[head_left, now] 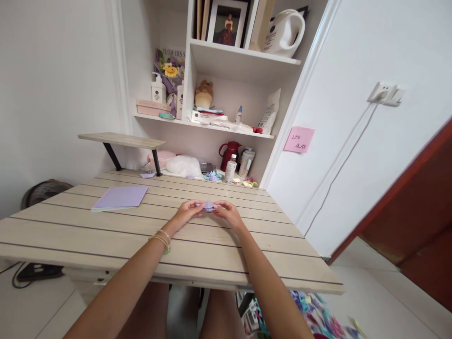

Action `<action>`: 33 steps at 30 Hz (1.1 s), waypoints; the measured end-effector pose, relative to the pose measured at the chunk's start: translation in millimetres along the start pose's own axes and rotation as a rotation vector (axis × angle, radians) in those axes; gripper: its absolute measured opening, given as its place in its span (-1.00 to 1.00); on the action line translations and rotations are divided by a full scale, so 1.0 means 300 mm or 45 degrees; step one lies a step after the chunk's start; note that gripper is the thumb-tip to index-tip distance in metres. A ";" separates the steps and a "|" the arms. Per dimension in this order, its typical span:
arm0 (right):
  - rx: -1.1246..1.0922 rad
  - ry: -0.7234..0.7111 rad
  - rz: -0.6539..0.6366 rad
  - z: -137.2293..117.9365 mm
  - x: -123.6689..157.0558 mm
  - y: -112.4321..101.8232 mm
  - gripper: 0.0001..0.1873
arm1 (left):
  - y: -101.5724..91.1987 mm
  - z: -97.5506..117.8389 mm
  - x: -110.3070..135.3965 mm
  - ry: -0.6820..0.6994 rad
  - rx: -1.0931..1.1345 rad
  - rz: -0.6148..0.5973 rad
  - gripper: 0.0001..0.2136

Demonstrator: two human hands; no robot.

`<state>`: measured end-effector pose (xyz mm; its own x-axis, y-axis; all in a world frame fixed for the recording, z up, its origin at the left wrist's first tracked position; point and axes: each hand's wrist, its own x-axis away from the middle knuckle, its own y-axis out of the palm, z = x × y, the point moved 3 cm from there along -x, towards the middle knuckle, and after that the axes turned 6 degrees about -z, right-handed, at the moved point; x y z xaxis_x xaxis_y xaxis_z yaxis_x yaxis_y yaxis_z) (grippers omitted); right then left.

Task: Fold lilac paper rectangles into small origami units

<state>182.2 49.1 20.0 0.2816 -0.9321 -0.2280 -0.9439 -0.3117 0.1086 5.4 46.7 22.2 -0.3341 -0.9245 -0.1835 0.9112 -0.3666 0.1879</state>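
Between both hands, just above the middle of the desk, is a small folded piece of purple paper. My left hand pinches its left end, with bracelets on the wrist behind it. The right end is gripped by the fingers of my right hand. My fingertips hide parts of the folds. A stack of purple paper sheets lies flat on the desk, to the left of my hands. Near the riser's leg rests a small purple paper piece.
A wooden riser stands at the desk's back left. Along the back are a bottle, a red jug, a tumbler and folded paper pieces. Shelves rise behind. Many colourful paper pieces lie below the desk at right.
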 end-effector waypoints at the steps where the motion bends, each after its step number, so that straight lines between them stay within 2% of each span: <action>1: -0.009 0.003 -0.006 0.001 -0.001 0.001 -0.62 | -0.001 0.001 -0.001 0.007 -0.002 0.004 -0.69; 7: -0.010 0.000 -0.026 0.002 0.001 0.004 -0.61 | -0.004 0.001 -0.003 0.025 0.005 0.017 -0.71; 15: 0.059 -0.041 -0.214 0.000 0.007 0.024 -0.51 | 0.000 0.011 0.005 0.107 -0.117 -0.002 -0.68; 23: 0.085 -0.007 -0.273 0.018 0.006 0.024 -0.43 | 0.008 0.021 0.011 0.112 -0.121 -0.015 -0.64; 27: 0.118 0.001 -0.276 0.020 0.003 0.023 -0.48 | 0.008 0.015 0.010 0.122 -0.140 -0.045 -0.61; 33: 0.104 0.040 -0.215 0.019 0.002 0.015 -0.63 | 0.007 0.010 0.013 0.198 -0.334 -0.027 -0.64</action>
<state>177.1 48.1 15.0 0.4416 -0.8733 -0.2057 -0.8931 -0.4497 -0.0078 5.2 42.2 24.8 -0.3312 -0.8826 -0.3337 0.9424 -0.3273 -0.0695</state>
